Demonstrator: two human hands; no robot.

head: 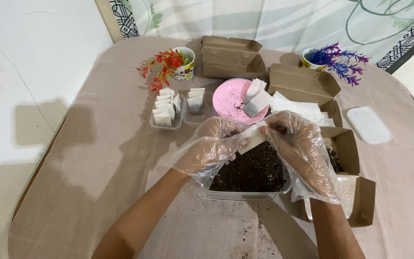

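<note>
Beige cloth (97, 158) covers the rounded table, with a patterned curtain (283, 19) hanging at the far side. Both hands wear loose clear plastic gloves. The left hand (209, 146) and the right hand (299, 144) meet over a clear plastic tub of dark loose material (250, 175), each pinching one end of a small white paper sachet (252, 136) between thumb and fingers, so the sachet hangs just above the tub's far edge. Dark crumbs lie scattered on the cloth near the tub.

Just beyond the hands sits a round pink plate (233, 98) carrying two filled white sachets (256, 98) on its right rim. To the left of the plate stand two small clear trays: one (165, 111) packed with upright filled sachets, the other (196, 104) holding only a few. On the right, an open brown cardboard box (307, 88) holds a stack of flat white empty sachets (307, 112). Another open cardboard box (231, 57) stands at the far centre. A cup with red artificial leaves (176, 64) is far left, a cup with purple artificial sprigs (329, 57) far right. A white oblong lid (369, 124) lies at the right.
</note>
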